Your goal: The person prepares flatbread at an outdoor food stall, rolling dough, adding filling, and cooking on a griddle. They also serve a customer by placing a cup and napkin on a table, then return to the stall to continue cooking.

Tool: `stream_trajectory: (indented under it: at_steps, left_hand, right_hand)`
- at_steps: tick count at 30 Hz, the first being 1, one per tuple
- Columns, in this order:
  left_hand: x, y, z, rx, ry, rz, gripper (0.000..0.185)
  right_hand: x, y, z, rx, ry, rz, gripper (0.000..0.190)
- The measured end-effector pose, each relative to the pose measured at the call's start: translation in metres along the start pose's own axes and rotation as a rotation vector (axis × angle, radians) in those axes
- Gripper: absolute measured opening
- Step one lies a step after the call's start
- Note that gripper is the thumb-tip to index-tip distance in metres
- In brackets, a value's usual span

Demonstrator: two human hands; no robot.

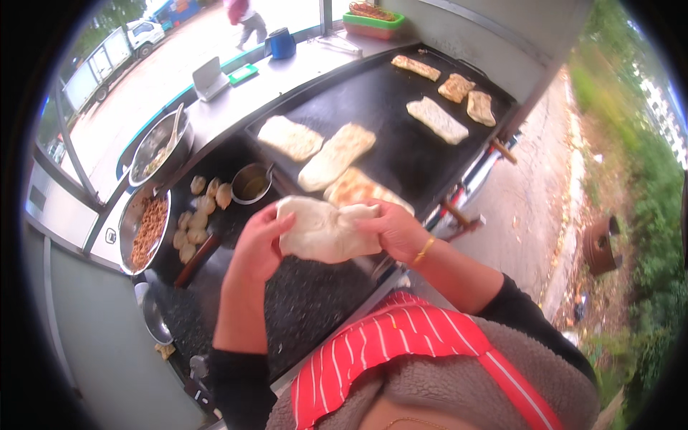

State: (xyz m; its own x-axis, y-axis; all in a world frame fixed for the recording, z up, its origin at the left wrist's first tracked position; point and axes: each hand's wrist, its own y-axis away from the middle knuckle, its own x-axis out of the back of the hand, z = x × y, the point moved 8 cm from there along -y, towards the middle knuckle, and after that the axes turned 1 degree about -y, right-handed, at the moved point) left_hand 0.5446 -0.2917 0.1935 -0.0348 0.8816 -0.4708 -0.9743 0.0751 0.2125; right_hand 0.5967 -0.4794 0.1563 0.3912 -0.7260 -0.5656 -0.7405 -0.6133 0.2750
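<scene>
A pale, uncooked sheet of dough [328,230] hangs in the air between my two hands. My left hand [257,239] pinches its left end, thumb on top. On the other end, my right hand [396,228] has its thumb pressed over the dough, with a yellow bracelet at the wrist. Just beyond the dough lies a browned flatbread [368,188] on the black griddle [371,105], partly hidden by my right hand. Two paler flatbreads, one long [336,157] and one shorter [290,137], rest farther back. Below my hands is the dark speckled work surface [312,301].
Several dough balls [198,220] sit beside a wooden-handled tool [196,260] and a metal pot of oil [251,184]. Bowls of minced filling [148,234] and chopped filling [161,150] stand left. More breads [438,120] lie at the griddle's far end. A person [248,21] is outside.
</scene>
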Motion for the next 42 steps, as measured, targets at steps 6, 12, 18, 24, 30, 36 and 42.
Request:
stream_trajectory:
  at_steps: [6, 12, 18, 24, 30, 36, 42]
  left_hand:
    - [-0.072, -0.262, 0.056, 0.077, -0.518, -0.015, 0.029]
    - [-0.088, -0.453, 0.073, 0.086, -0.767, 0.078, 0.037]
    - [-0.088, -0.523, 0.071, -0.281, -1.960, 0.303, 0.046]
    - [-0.094, -0.511, -0.021, -0.085, -2.260, -0.167, 0.049]
    - [-0.125, -0.465, 0.022, -0.442, -1.943, -0.097, 0.067]
    - [-0.138, -0.315, 0.037, -0.465, -1.902, -0.174, 0.073]
    - [-0.041, -0.057, 0.092, -0.691, -1.549, 0.439, 0.063]
  right_hand:
    - [0.132, -0.099, -0.143, 0.182, -0.117, 0.145, 0.040]
    - [0.201, -0.207, -0.219, 0.327, -0.165, 0.242, 0.044]
    - [0.229, -0.214, -0.246, 0.445, 0.723, 0.529, 0.064]
    - [0.203, -0.176, -0.245, 0.804, 1.573, 0.201, 0.040]
    - [0.223, -0.092, -0.255, 0.577, 1.160, 0.126, 0.017]
    - [0.233, 0.008, -0.210, 0.129, 1.306, 0.069, 0.025]
    - [0.209, 0.079, -0.117, 0.247, 1.545, -0.113, 0.062]
